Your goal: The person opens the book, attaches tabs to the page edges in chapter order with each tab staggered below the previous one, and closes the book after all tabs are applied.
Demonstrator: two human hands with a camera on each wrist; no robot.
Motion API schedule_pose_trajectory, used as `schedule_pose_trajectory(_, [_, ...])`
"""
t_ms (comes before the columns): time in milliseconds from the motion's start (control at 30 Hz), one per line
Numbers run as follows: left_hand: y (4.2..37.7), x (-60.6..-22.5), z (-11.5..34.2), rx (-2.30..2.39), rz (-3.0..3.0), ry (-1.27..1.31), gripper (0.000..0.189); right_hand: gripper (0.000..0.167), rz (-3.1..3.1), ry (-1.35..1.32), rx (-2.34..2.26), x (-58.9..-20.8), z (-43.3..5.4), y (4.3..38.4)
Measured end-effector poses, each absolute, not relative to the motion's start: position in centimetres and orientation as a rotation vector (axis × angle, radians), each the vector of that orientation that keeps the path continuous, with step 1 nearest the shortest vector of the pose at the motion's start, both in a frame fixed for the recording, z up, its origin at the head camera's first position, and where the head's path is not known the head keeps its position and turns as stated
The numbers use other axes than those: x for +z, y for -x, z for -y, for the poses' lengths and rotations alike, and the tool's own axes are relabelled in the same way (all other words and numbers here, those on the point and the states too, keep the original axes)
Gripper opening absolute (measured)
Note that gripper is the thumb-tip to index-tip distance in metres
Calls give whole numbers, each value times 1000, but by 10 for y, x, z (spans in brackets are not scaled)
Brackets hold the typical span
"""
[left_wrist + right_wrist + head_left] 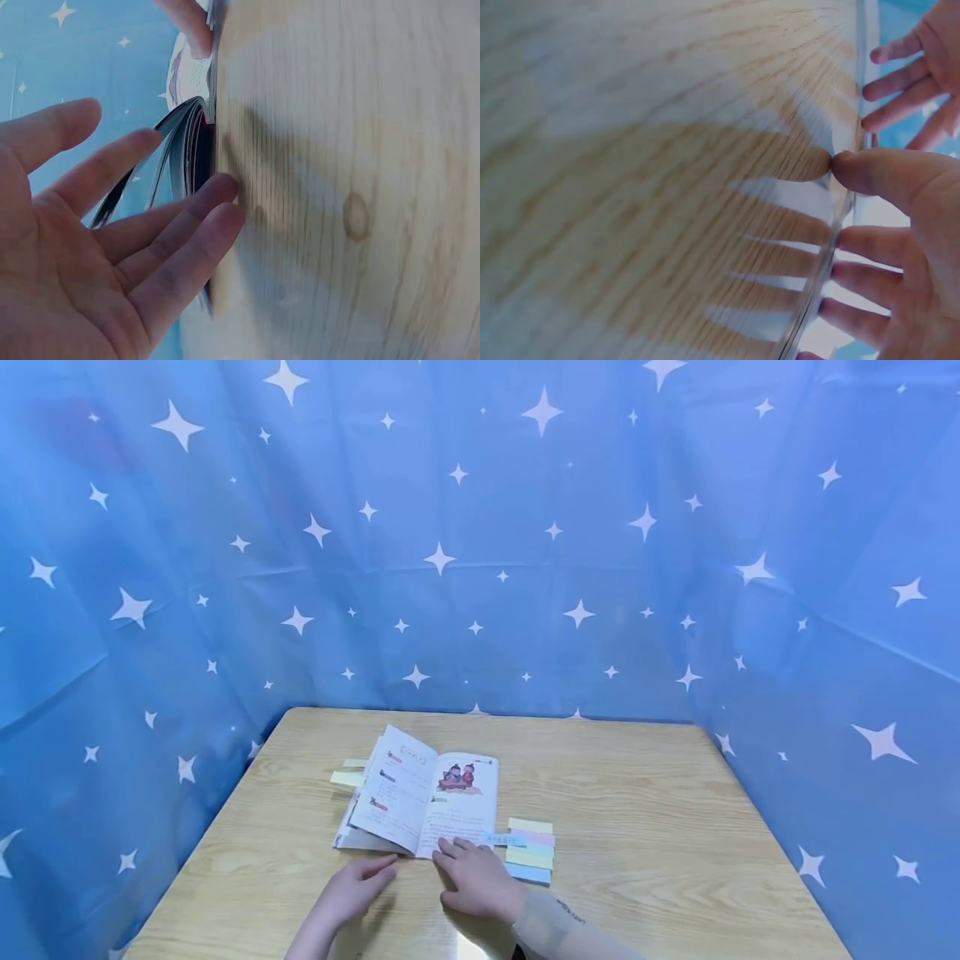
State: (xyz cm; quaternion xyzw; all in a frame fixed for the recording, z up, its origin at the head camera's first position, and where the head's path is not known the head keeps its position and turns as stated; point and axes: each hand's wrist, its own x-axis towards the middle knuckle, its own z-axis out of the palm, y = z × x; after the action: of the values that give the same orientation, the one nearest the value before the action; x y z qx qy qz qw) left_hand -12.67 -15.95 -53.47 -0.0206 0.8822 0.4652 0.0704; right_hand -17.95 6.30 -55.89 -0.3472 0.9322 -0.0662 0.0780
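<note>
An open book (397, 793) lies on the table, with printed text on both pages and a drawing of two figures on the right one. My right hand (476, 878) rests with spread fingers on the lower right page. Near the lower edge of the left pages is my left hand (354, 889), its fingers loosely extended. In the left wrist view, that hand's fingers are beside the book's lifted, curving pages (176, 142) and grip nothing. A blue sticky tab (504, 839) with writing juts from the right page's edge.
Right of the book lies a set of pastel sticky tabs (530, 860) in yellow, pink, green and blue. Pale yellow tabs (347, 778) stick out from the book's left side. Behind the wooden table (637, 827) hangs a blue curtain (480, 527) with white stars.
</note>
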Motion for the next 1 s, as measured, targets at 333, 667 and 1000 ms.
schedule_pose_trajectory(333, [125, -545, 165, 1641, -2400, 146, 46, 59, -2784, 1083, -186, -560, -64, 175])
schedule_pose_trajectory(667, [133, -544, 166, 1684, -2380, 183, 47, 59, -2795, 1092, -199, -558, -66, 178])
schedule_pose_trajectory(1000, [138, -546, 166, 1814, -2315, 277, 57, 58, -2749, 1008, -235, -558, -66, 177])
